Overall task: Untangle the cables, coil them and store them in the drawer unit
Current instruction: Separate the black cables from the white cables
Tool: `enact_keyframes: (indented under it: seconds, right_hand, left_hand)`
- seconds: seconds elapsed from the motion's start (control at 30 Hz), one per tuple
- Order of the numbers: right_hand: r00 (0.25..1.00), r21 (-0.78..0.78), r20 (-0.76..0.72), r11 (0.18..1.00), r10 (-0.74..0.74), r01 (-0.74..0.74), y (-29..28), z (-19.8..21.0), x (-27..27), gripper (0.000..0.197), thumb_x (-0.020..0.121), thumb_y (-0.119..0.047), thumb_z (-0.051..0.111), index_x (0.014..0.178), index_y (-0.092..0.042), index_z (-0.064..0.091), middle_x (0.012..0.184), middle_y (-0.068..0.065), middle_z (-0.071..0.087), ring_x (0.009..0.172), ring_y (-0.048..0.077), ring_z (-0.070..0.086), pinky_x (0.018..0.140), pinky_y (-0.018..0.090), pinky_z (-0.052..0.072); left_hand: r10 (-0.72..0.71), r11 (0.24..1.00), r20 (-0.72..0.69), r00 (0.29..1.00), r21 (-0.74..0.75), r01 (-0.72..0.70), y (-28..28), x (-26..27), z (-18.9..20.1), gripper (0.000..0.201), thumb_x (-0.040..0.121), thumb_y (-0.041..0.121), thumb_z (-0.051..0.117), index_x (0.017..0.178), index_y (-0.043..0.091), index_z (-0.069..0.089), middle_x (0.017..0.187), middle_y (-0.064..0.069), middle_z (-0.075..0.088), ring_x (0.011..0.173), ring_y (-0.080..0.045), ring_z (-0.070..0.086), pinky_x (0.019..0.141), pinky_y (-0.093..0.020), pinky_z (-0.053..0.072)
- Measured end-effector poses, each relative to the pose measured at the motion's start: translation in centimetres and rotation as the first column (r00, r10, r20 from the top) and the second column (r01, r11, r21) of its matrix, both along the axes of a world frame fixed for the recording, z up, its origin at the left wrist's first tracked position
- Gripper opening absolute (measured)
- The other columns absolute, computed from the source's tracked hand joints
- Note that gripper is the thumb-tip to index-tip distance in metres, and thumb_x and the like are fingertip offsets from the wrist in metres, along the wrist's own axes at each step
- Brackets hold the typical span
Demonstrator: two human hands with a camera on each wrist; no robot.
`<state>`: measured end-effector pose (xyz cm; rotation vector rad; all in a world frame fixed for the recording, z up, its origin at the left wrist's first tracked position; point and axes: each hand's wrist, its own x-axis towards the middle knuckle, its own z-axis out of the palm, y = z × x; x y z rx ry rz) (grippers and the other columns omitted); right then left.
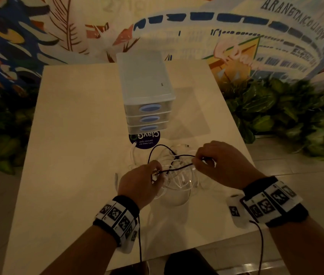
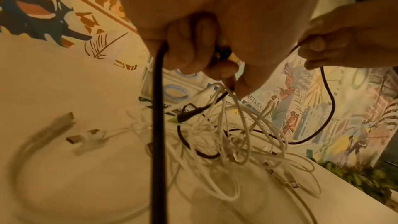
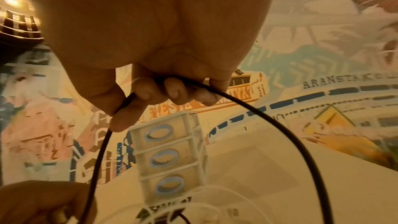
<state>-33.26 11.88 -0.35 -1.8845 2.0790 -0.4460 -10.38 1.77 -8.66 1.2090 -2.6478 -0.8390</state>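
A thin black cable [image 1: 179, 168] runs taut between my two hands above a tangle of white cables [image 1: 179, 182] on the table. My left hand [image 1: 150, 175] grips the black cable with curled fingers [image 2: 193, 48], near a connector at the thumb. The right hand [image 1: 202, 159] pinches the same black cable [image 3: 280, 120] between thumb and fingers [image 3: 150, 94], and it arcs down from there. The cable's black plug [image 2: 189, 116] hangs inside the white tangle [image 2: 237, 134]. A clear drawer unit [image 1: 147, 86] with three blue-handled drawers, all closed, stands just beyond.
The pale table [image 1: 74, 155] has bare surface to the left and an edge close on the right. A round purple sticker [image 1: 145, 140] lies before the drawers. One white USB cable [image 2: 86, 137] curves apart at the left. Green plants [image 1: 295, 116] flank the table.
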Motion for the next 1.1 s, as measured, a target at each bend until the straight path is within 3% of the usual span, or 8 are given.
enact_keyframes:
  seconds: [0.17, 0.27, 0.43, 0.57, 0.7, 0.83, 0.97, 1.1]
  right_hand:
    - [0.991, 0.261, -0.115, 0.961, -0.063, 0.092, 1.4, -2.1, -1.3, 0.045, 0.081, -0.059, 0.037, 0.084, -0.031, 0.072, 0.073, -0.013, 0.07, 0.075, 0.011, 0.066, 0.086, 0.038, 0.05]
    - [0.995, 0.294, -0.082, 0.953, -0.052, 0.074, 1.2, -2.9, 0.7, 0.025, 0.09, -0.04, 0.049, 0.102, -0.037, 0.07, 0.085, -0.015, 0.073, 0.091, 0.005, 0.066, 0.115, 0.04, 0.032]
    - [0.998, 0.234, -0.037, 0.971, -0.049, 0.056, -0.7, -4.6, 5.5, 0.036, 0.092, -0.056, 0.037, 0.098, -0.029, 0.061, 0.084, -0.004, 0.071, 0.078, 0.022, 0.068, 0.078, 0.04, 0.055]
    - [0.996, 0.216, -0.034, 0.973, -0.078, 0.083, -0.9, -5.0, 5.8, 0.018, 0.096, -0.044, 0.055, 0.105, -0.029, 0.06, 0.094, -0.004, 0.07, 0.091, 0.022, 0.065, 0.077, 0.034, 0.045]
    - [0.991, 0.153, -0.135, 0.987, -0.017, 0.038, -0.6, -4.8, 5.4, 0.02, 0.096, -0.05, 0.051, 0.096, -0.034, 0.062, 0.089, -0.01, 0.065, 0.09, 0.015, 0.063, 0.076, 0.034, 0.036]
    - [0.996, 0.092, -0.079, 0.995, 0.039, -0.032, -0.4, -3.5, 4.9, 0.029, 0.095, -0.046, 0.038, 0.098, -0.028, 0.061, 0.093, -0.007, 0.058, 0.085, 0.017, 0.057, 0.072, 0.033, 0.039]
    - [0.99, 0.198, 0.134, 0.98, -0.039, 0.012, -0.3, -1.5, 3.3, 0.008, 0.106, -0.029, 0.043, 0.105, -0.026, 0.051, 0.084, -0.011, 0.065, 0.067, 0.01, 0.059, 0.065, 0.035, 0.052]
    - [0.98, 0.268, 0.156, 0.96, -0.122, 0.077, 0.3, -0.9, 1.2, 0.017, 0.107, -0.024, 0.041, 0.115, -0.031, 0.055, 0.09, -0.01, 0.069, 0.068, 0.004, 0.06, 0.063, 0.022, 0.049]
  left_hand:
    - [-0.044, 0.999, 0.014, 0.999, 0.001, 0.044, 0.0, -0.1, 0.1, 0.019, 0.096, 0.051, 0.052, 0.103, 0.035, 0.057, 0.087, 0.01, 0.068, 0.079, -0.014, 0.065, 0.06, -0.028, 0.044]
    - [-0.071, 0.997, 0.021, 0.997, 0.005, 0.071, 0.2, -0.4, 0.1, 0.02, 0.097, 0.052, 0.052, 0.103, 0.034, 0.057, 0.085, 0.01, 0.068, 0.078, -0.012, 0.065, 0.059, -0.027, 0.044]
    - [-0.092, 0.996, 0.071, 0.993, -0.009, 0.093, 0.4, -1.3, 0.0, 0.014, 0.098, 0.047, 0.05, 0.105, 0.035, 0.053, 0.085, 0.008, 0.065, 0.08, -0.015, 0.064, 0.062, -0.029, 0.044]
    - [-0.086, 0.996, 0.035, 0.996, 0.022, 0.085, 0.1, -0.8, 0.0, 0.018, 0.098, 0.051, 0.05, 0.106, 0.034, 0.054, 0.085, 0.008, 0.067, 0.076, -0.013, 0.064, 0.065, -0.034, 0.053]
    - [-0.139, 0.989, 0.019, 0.99, 0.063, 0.137, -0.2, -0.2, 0.1, 0.018, 0.097, 0.05, 0.053, 0.107, 0.035, 0.055, 0.087, 0.008, 0.068, 0.078, -0.013, 0.064, 0.067, -0.033, 0.053]
    - [-0.119, 0.992, 0.039, 0.992, 0.053, 0.117, -0.4, -0.1, 0.0, 0.021, 0.096, 0.052, 0.053, 0.109, 0.037, 0.056, 0.09, 0.009, 0.07, 0.082, -0.013, 0.066, 0.069, -0.033, 0.055]
    - [-0.087, 0.995, 0.013, 0.996, 0.045, 0.087, -0.6, 0.4, -0.5, 0.024, 0.095, 0.057, 0.053, 0.106, 0.037, 0.059, 0.087, 0.011, 0.07, 0.08, -0.012, 0.067, 0.068, -0.034, 0.057]
    - [-0.134, 0.985, -0.027, 0.991, 0.103, 0.136, -0.9, 0.8, -0.4, 0.028, 0.096, 0.057, 0.053, 0.114, 0.038, 0.063, 0.096, 0.011, 0.073, 0.084, -0.01, 0.068, 0.073, -0.033, 0.056]
